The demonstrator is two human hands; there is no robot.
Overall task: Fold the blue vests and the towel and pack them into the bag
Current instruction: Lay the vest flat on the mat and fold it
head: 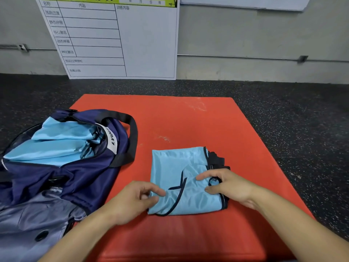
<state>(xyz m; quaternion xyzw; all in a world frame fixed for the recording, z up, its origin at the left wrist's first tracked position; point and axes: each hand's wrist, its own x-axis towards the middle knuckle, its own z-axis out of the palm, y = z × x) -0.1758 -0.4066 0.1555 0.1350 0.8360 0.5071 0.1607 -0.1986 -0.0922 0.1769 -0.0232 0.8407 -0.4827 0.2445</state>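
**Two hands gripping a folded blue vest, bag open to the left**

The left hand (136, 199) pinches the near left corner of a folded light-blue vest (181, 178), thumb and fingers curled onto the cloth. The right hand (224, 184) grips the vest's right side, its fingers curled over the fabric near the dark trim; a loop of black binding shows between thumb and forefinger. Both forearms reach in from the bottom of the view.

The vest lies as a compact, roughly square bundle on a red mat (188, 120), with dark-edged layers stacked at its right edge. It sits directly between the two hands, so neither needs to travel to lift it.

The relation that matters next: the navy duffel bag (85, 173) lies to the left of the vest, just beside the left hand and well apart from the right. Its mouth gapes open, facing up, and more light-blue fabric (62, 142) already fills the inside. A black strap (132, 137) arches over the bag's right side, between vest and opening. Carrying the bundle in would probably mean a leftward sweep, left hand leading.

Beyond the mat is dark speckled flooring (283, 103) and a white chart board (122, 38) leaning on the wall. No towel is identifiable.
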